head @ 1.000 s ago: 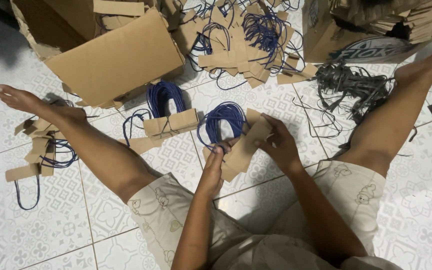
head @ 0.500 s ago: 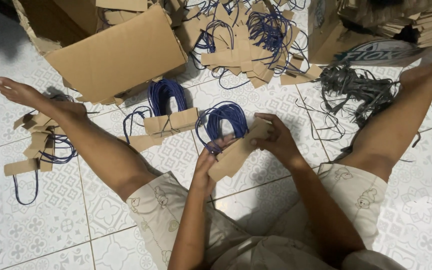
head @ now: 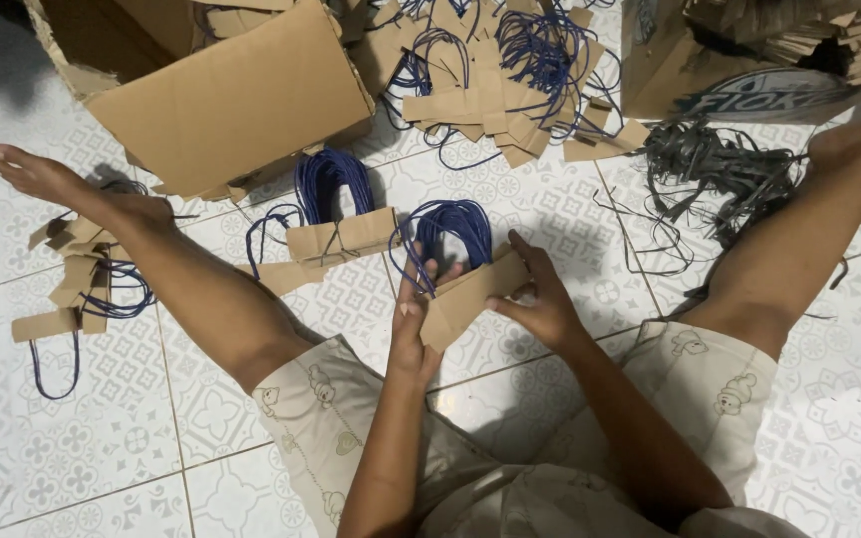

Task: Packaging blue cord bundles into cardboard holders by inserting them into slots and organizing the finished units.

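Observation:
I sit on a tiled floor with my legs spread. Both hands hold a stack of brown cardboard strips with dark blue cord loops (head: 465, 261) between my knees. My left hand (head: 413, 324) grips the stack's near left end. My right hand (head: 540, 297) clasps its right side from above. The blue loops fan out at the stack's far end. A tied bundle of the same handles (head: 336, 219) lies on the floor just left of my hands.
An open cardboard box (head: 221, 95) lies on its side at the far left. A loose heap of handles (head: 495, 85) sits at the back, black cords (head: 715, 169) to the right, another carton (head: 749, 60) at far right. Several handles (head: 77, 289) lie by my left ankle.
The stack in my hands has tilted and shifted slightly toward me; my fingers have moved along its edges. My legs and the floor items stay put.

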